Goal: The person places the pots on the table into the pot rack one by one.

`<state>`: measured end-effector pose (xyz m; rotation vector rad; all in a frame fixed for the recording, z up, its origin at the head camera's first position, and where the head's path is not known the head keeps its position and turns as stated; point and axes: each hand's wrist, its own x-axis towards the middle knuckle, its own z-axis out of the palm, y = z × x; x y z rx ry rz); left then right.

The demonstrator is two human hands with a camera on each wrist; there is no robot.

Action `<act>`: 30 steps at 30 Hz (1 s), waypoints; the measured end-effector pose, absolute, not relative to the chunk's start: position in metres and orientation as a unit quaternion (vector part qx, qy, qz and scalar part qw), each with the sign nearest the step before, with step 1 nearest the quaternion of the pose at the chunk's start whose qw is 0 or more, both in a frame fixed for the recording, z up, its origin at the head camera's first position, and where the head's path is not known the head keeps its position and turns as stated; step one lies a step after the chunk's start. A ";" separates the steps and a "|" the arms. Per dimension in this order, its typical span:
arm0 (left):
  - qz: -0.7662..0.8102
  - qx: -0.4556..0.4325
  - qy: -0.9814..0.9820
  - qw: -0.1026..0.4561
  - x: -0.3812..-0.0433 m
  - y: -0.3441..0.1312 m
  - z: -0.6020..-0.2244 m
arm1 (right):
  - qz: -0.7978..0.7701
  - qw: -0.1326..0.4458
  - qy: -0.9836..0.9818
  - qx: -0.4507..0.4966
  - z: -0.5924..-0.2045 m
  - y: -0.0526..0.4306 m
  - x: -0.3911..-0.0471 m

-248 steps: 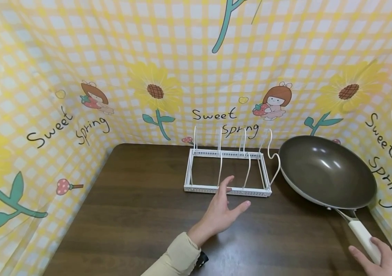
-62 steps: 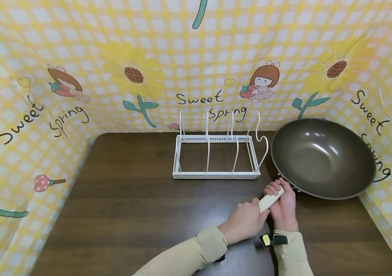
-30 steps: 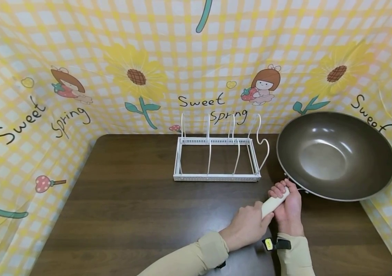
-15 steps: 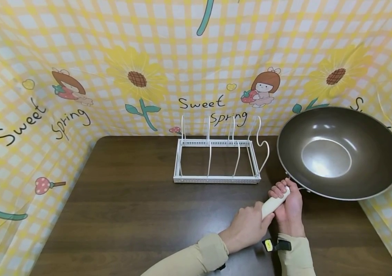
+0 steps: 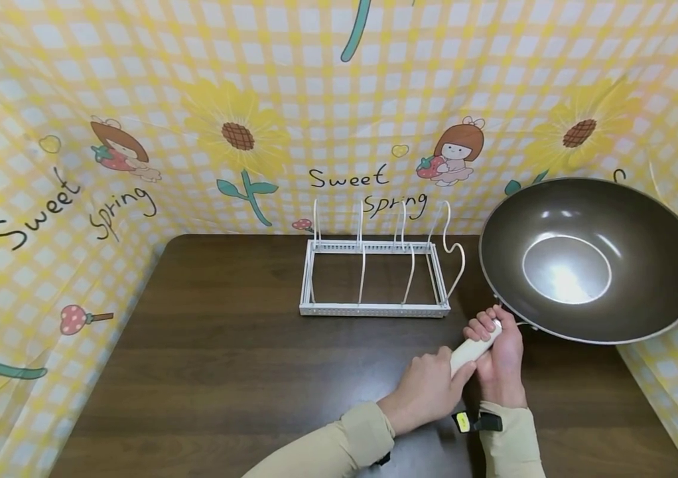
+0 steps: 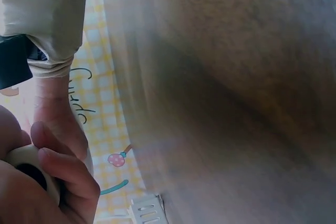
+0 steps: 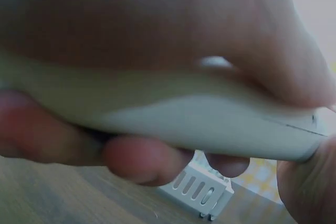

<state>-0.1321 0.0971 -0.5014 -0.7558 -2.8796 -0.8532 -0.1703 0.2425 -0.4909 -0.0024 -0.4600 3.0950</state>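
Observation:
A large wok (image 5: 566,269) with a dark grey-brown inside and pale rim is at the right side in the head view, its bowl facing up toward me. Both hands grip its cream-white handle (image 5: 472,352), which points down and left. My left hand (image 5: 425,392) is wrapped around the handle's end; my right hand (image 5: 501,355) curls around it closer to the bowl. In the right wrist view, fingers wrap the pale handle (image 7: 210,124). The handle's hollow end (image 6: 31,174) pokes out of the left hand in the left wrist view. The wok's underside is hidden.
A white metal rack (image 5: 375,310) with several upright wire dividers stands at the back middle of the dark wooden table (image 5: 225,372), just left of the wok. Yellow checked cloth (image 5: 339,99) hangs behind and along both sides, close to the wok's right rim.
Earlier the left hand was open near the rack; it now grips the handle beside the right. The handle has swung leftward. Over the last two seconds the wok rose and appears larger.

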 end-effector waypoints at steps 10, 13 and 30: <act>-0.406 -0.210 -0.885 -0.089 -0.135 0.095 -0.495 | 0.990 -0.003 -0.138 0.008 -0.486 0.241 -0.169; -0.477 -0.192 -0.843 -0.157 -0.138 0.093 -0.491 | 0.991 -0.010 -0.129 0.017 -0.483 0.240 -0.171; -0.666 -0.102 -0.603 -0.427 -0.143 0.086 -0.503 | 0.991 -0.031 -0.124 0.032 -0.486 0.236 -0.164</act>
